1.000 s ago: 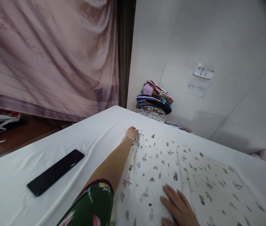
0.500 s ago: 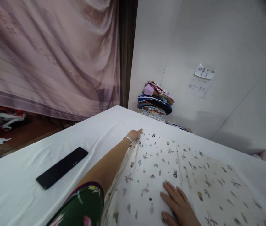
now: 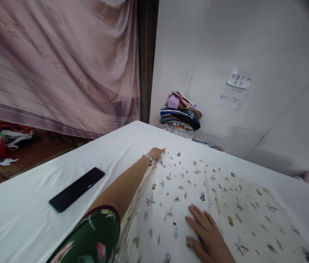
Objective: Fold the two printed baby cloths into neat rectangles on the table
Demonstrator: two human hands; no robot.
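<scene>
A white cloth printed with small plants and shapes lies folded in layers in front of me. My left hand, with a bracelet at the wrist, reaches to the cloth's far left corner and pinches its edge between the fingers. Flat on the middle of the cloth rests my right hand, its fingers spread and nothing held in them. The near part of the cloth runs out of the picture.
A black phone lies on the white-covered table to the left. Behind the far edge stands a stack of folded fabrics against the wall. A pink curtain hangs at the left, and handwritten paper signs are on the wall.
Both hands keep nearly the same places on the cloth. The view has shifted slightly, so the phone appears a little further right and higher.
</scene>
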